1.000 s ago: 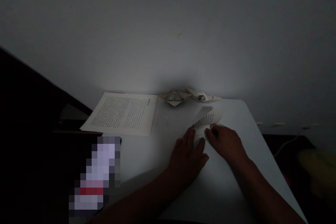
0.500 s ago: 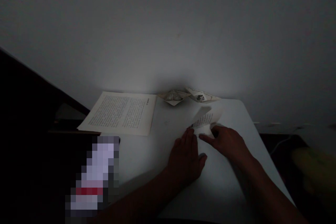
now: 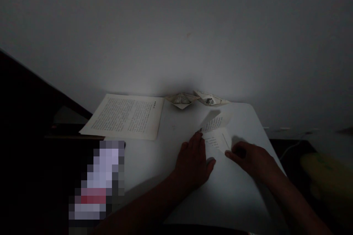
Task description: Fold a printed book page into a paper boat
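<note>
A printed sheet of paper (image 3: 216, 136), partly folded with its far flap standing up, lies on the white table (image 3: 176, 161). My left hand (image 3: 194, 159) rests flat on the table with fingers stretched out, its fingertips at the paper's left edge. My right hand (image 3: 249, 156) is curled, with a fingertip pressing along the paper's lower right edge. Two folded paper boats (image 3: 183, 100) (image 3: 211, 99) sit at the table's far edge against the wall.
An open book (image 3: 124, 116) with printed pages lies at the table's far left. A blurred-out object (image 3: 100, 181) sits at the near left on a dark surface. A yellowish thing (image 3: 325, 169) lies off the table to the right. The scene is dim.
My right hand has slid back toward me and to the right along the paper's edge, uncovering more of the sheet. My left hand has stayed almost in place.
</note>
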Motion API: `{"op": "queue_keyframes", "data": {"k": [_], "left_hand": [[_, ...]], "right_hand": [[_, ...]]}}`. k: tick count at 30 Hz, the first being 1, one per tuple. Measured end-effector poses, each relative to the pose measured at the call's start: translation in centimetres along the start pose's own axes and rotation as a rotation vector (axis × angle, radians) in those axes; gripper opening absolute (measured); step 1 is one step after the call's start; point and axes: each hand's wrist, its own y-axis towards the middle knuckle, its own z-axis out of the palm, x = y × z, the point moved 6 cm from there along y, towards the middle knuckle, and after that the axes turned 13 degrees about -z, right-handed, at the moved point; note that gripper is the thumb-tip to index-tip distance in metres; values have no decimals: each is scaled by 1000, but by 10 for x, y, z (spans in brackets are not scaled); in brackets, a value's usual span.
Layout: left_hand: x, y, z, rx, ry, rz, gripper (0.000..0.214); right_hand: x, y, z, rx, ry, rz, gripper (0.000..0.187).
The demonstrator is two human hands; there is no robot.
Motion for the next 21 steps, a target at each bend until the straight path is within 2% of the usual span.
{"op": "queue_keyframes", "data": {"k": [4,7,10,12,14,16,19,21], "left_hand": [[2,2,0,9,-8,11,57],[6,4,-3,8,-21,20,56],[9,6,-7,10,-49,46,48],[10,8,-11,11,-67,78,40],[12,8,-14,5,-74,108,34],[13,9,-17,0,-70,123,31],[17,10,-22,-3,-66,123,24],[20,12,-25,-11,-66,108,19]], "right_hand": [[1,-4,-5,-7,89,-44,26],[12,3,-24,-100,90,-74,24],[45,19,-48,-235,-16,-269,23],[73,33,-54,-233,-127,-442,20],[95,51,-50,-180,-264,-541,21],[108,69,-37,-44,-340,-592,18],[110,89,-13,222,-360,-598,20],[107,98,-7,271,-319,-582,20]]}}
